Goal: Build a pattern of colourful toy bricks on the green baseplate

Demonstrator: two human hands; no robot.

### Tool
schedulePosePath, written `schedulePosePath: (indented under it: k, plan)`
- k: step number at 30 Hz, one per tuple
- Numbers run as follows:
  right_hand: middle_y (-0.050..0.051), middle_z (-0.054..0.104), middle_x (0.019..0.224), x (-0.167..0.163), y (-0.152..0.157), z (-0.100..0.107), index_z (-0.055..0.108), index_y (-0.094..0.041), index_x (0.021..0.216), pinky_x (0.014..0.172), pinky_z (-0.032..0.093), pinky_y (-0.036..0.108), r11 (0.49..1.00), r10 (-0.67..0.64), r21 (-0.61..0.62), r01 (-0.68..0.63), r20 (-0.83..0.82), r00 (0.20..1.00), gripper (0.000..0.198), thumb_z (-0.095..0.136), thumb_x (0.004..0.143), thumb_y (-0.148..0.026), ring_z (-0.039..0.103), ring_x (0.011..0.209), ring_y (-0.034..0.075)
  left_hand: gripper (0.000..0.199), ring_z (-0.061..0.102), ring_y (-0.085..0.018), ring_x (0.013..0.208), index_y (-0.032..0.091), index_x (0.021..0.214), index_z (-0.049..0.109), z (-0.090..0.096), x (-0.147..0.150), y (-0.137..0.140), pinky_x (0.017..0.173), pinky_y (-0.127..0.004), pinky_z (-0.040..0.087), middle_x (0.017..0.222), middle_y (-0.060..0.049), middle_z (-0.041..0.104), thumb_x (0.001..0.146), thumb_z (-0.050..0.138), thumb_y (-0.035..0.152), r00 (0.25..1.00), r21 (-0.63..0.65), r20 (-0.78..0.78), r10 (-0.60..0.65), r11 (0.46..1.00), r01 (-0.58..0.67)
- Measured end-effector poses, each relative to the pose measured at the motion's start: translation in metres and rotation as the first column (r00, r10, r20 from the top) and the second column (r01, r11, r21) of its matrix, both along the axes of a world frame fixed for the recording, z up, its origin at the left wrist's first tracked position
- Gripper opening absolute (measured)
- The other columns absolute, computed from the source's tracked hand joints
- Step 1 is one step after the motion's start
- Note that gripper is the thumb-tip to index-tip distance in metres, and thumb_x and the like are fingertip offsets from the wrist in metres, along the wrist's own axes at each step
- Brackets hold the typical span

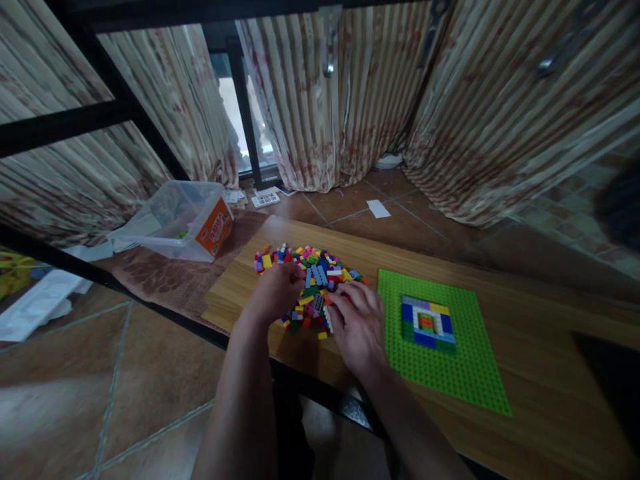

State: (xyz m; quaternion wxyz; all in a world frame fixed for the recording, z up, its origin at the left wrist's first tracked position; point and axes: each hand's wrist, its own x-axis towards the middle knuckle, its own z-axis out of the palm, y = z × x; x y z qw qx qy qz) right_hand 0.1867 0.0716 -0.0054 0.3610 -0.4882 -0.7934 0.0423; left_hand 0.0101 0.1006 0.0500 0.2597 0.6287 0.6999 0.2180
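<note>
A heap of small colourful toy building bricks lies on the wooden tabletop, with light-blue bricks near its middle. My left hand is at the left side of the heap, fingers curled in toward the bricks. What its fingertips hold, if anything, is hidden. Over the heap's right side rests my right hand, its fingers apart and bent, touching the bricks. To its right lies a green studded baseplate. Bricks on the plate form a square built of nested rings, blue, green, grey and yellow outside, white and orange inside.
A clear plastic tub with an orange label stands at the left on a brown cloth. Dark metal frame bars cross the upper left. Striped curtains hang behind the wooden tabletop. A white paper lies beyond it on the tiles.
</note>
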Motion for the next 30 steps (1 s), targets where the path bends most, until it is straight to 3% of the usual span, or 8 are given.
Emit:
schedulePosePath:
  k: [4, 10, 17, 22, 26, 30]
  plan:
    - [0.008, 0.065, 0.111, 0.002, 0.001, -0.001, 0.070, -0.021, 0.100, 0.099, 0.039, 0.047, 1.000, -0.024, 0.011, 0.024, -0.023, 0.999, 0.017, 0.057, 0.090, -0.024, 0.049, 0.114, 0.027, 0.012, 0.058, -0.015, 0.065, 0.015, 0.075, 0.066, -0.003, -0.003, -0.002, 0.060, -0.024, 0.041, 0.069, -0.001, 0.065, 0.070, 0.058, 0.009, 0.999, -0.038, 0.001, -0.055, 0.998, 0.055]
    - [0.006, 0.064, 0.115, -0.006, -0.005, -0.002, 0.069, -0.023, 0.103, 0.103, 0.037, 0.048, 0.999, 0.046, 0.002, -0.046, -0.044, 0.998, 0.020, 0.055, 0.089, -0.020, 0.048, 0.116, 0.026, 0.014, 0.062, -0.016, 0.072, 0.017, 0.077, 0.066, -0.009, -0.005, -0.003, 0.063, -0.024, 0.043, 0.076, -0.003, 0.069, 0.067, 0.060, 0.009, 0.994, -0.069, -0.038, -0.106, 0.992, 0.104]
    - [0.006, 0.065, 0.114, -0.005, -0.003, -0.005, 0.070, -0.024, 0.101, 0.102, 0.038, 0.049, 0.999, 0.044, -0.027, -0.047, -0.095, 0.995, 0.021, 0.054, 0.088, -0.019, 0.049, 0.114, 0.026, 0.021, 0.063, -0.022, 0.081, 0.020, 0.085, 0.066, 0.005, 0.006, -0.010, 0.068, -0.029, 0.043, 0.087, -0.007, 0.071, 0.065, 0.065, 0.014, 0.974, -0.113, -0.219, -0.050, 0.993, 0.025]
    - [0.006, 0.065, 0.112, -0.003, -0.002, -0.001, 0.071, -0.025, 0.100, 0.100, 0.039, 0.048, 0.998, 0.034, -0.046, -0.041, -0.136, 0.990, 0.021, 0.054, 0.088, -0.019, 0.051, 0.111, 0.025, 0.019, 0.063, -0.025, 0.081, 0.020, 0.082, 0.066, 0.007, 0.017, -0.010, 0.067, -0.031, 0.041, 0.084, -0.008, 0.071, 0.063, 0.066, 0.015, 0.960, -0.161, -0.278, -0.031, 0.987, -0.015]
    - [0.006, 0.066, 0.110, -0.001, -0.002, 0.002, 0.071, -0.024, 0.099, 0.096, 0.041, 0.045, 0.998, 0.022, -0.054, -0.032, -0.170, 0.985, 0.019, 0.055, 0.089, -0.021, 0.052, 0.109, 0.025, 0.016, 0.061, -0.021, 0.074, 0.019, 0.080, 0.065, 0.003, 0.011, -0.008, 0.064, -0.029, 0.041, 0.077, -0.006, 0.068, 0.066, 0.062, 0.013, 0.974, -0.144, -0.220, -0.053, 0.989, 0.022]
    - [0.006, 0.068, 0.107, 0.004, 0.001, 0.005, 0.071, -0.022, 0.097, 0.096, 0.042, 0.044, 0.996, -0.004, -0.089, -0.016, -0.216, 0.976, 0.018, 0.056, 0.089, -0.021, 0.055, 0.106, 0.024, 0.012, 0.056, -0.015, 0.064, 0.017, 0.079, 0.063, 0.008, 0.000, -0.008, 0.058, -0.025, 0.040, 0.071, -0.002, 0.063, 0.069, 0.057, 0.013, 0.992, -0.055, -0.024, -0.123, 0.991, 0.121]
